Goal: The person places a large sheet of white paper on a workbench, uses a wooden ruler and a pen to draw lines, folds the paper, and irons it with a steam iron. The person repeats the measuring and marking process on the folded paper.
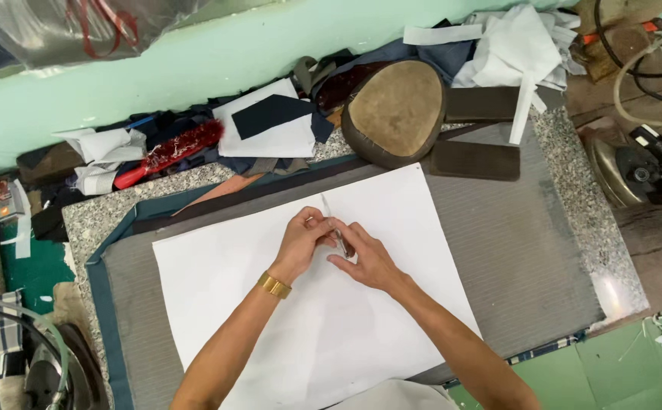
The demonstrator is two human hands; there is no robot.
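A large white sheet (270, 304) lies flat on a grey padded mat (513, 250) in the middle of the view. Both my hands meet over the sheet's upper middle. My left hand (304, 243), with a gold watch at the wrist, pinches a thin silvery blade-like tool (331, 220) near its upper part. My right hand (365, 258) grips the lower end of the same tool, fingers curled around it. The tool's tip points away from me over the sheet.
A tan oval padded block (395, 110) and two dark flat bars (475, 159) lie at the mat's far edge. Fabric scraps, white pieces (521, 45) and a red brush (167, 152) pile along the green wall. An iron (635, 171) sits at right.
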